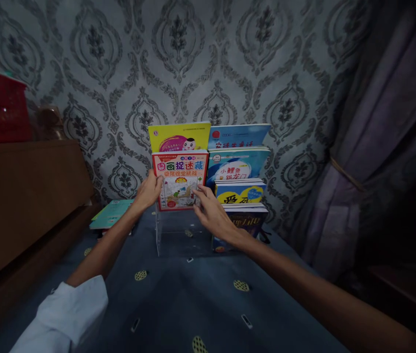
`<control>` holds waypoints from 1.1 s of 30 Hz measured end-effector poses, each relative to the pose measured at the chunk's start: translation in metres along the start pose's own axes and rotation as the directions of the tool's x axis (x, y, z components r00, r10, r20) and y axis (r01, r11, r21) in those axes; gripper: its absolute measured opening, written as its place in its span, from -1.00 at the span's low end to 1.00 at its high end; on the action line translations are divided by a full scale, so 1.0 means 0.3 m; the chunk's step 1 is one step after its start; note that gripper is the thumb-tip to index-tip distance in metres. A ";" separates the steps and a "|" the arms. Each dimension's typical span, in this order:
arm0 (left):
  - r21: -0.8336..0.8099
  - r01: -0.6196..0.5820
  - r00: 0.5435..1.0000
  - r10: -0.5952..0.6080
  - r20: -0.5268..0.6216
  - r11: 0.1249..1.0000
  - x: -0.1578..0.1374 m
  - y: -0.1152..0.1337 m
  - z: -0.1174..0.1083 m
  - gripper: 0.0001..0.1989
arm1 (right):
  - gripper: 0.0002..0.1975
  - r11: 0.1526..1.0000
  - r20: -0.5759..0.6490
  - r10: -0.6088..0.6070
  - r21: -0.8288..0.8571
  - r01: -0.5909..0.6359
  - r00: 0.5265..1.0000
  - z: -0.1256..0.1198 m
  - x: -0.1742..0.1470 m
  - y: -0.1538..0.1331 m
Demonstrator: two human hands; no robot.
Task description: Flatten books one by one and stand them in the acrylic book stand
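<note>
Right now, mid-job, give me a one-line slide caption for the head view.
Left hand and right hand at a red-bordered book on a clear stand.

Head-worn view, forward and down toward the nearby books point(181, 182).

Dark blue cloth point(167, 306) with yellow motifs, clear rack point(158, 238) of books point(239, 171) standing on it, teal-topped pile point(111, 214) at left

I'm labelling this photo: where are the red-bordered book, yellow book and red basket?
Red-bordered book point(180, 182): head view, front cover.
Yellow book point(180, 135): head view, upper cover.
Red basket point(4, 98): head view, side wall.
</note>
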State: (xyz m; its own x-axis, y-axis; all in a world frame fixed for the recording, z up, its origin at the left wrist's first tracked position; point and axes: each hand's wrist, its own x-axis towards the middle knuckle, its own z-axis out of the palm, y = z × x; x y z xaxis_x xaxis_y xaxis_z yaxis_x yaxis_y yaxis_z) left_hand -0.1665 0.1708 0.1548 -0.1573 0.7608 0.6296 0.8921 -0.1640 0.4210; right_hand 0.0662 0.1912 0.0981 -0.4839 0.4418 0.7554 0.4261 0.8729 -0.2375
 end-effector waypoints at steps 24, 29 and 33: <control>-0.071 -0.015 1.000 0.017 0.023 0.997 -0.037 -0.007 -0.012 -0.71 | -0.58 0.925 0.365 0.209 0.228 -0.305 0.907 0.219 -0.497 -0.144; -0.093 -0.044 0.999 0.046 0.014 0.995 -0.066 -0.031 -0.013 -0.70 | -0.57 0.905 0.438 0.229 0.232 -0.355 0.869 0.284 -0.601 -0.154; -0.049 -0.024 0.999 0.022 -0.050 0.999 -0.127 -0.154 -0.008 -0.63 | -0.57 0.898 0.436 0.216 0.262 -0.353 0.874 0.305 -0.636 -0.155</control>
State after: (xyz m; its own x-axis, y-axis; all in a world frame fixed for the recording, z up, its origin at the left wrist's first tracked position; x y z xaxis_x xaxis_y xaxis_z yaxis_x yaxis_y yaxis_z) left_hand -0.2029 0.1478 0.1129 -0.1589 0.7248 0.6704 0.8738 -0.2129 0.4373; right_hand 0.0687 0.0852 -0.0908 -0.6639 0.6649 0.3423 0.3534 0.6823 -0.6400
